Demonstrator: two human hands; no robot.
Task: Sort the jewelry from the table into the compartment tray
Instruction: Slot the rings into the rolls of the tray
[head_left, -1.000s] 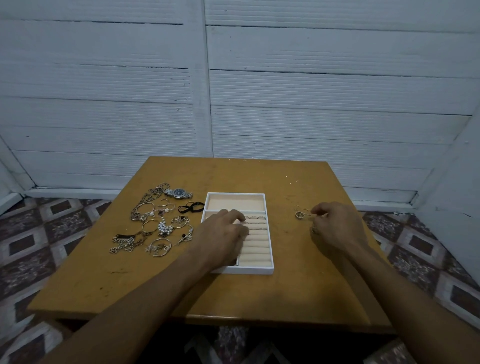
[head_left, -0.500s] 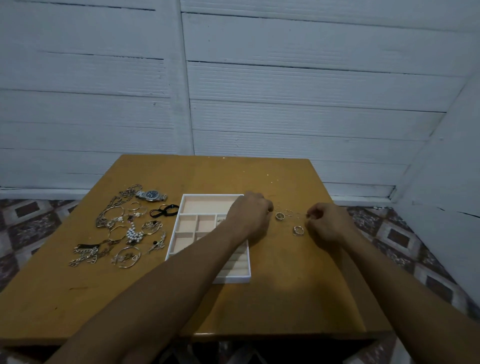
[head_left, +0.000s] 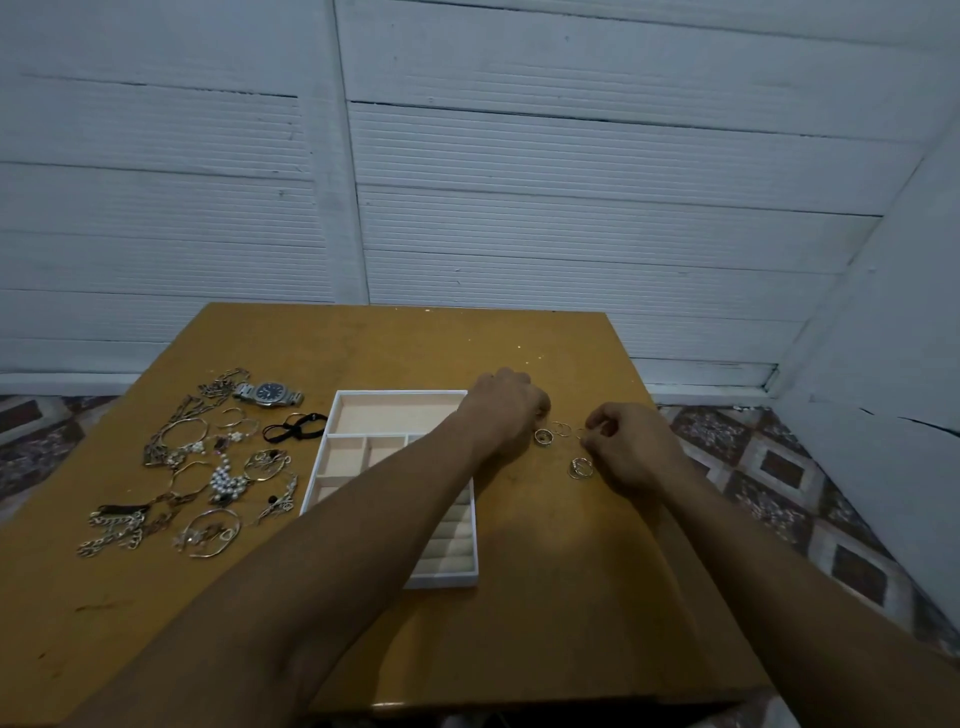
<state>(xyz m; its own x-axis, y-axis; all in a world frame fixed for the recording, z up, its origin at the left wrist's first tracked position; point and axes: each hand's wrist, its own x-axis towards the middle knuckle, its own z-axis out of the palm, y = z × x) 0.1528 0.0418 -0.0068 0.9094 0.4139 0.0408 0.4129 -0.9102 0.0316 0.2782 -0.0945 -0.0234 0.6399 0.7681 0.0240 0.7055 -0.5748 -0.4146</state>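
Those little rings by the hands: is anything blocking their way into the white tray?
Only the person's own left hand and forearm, which lie across the tray's right side, between it and the rings.

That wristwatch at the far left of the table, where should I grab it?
Pinch the wristwatch by its case from above, thumb on the near edge, finger on the far edge. It lies flat, face up, and its metal band runs out left and right, so those two edges look free.
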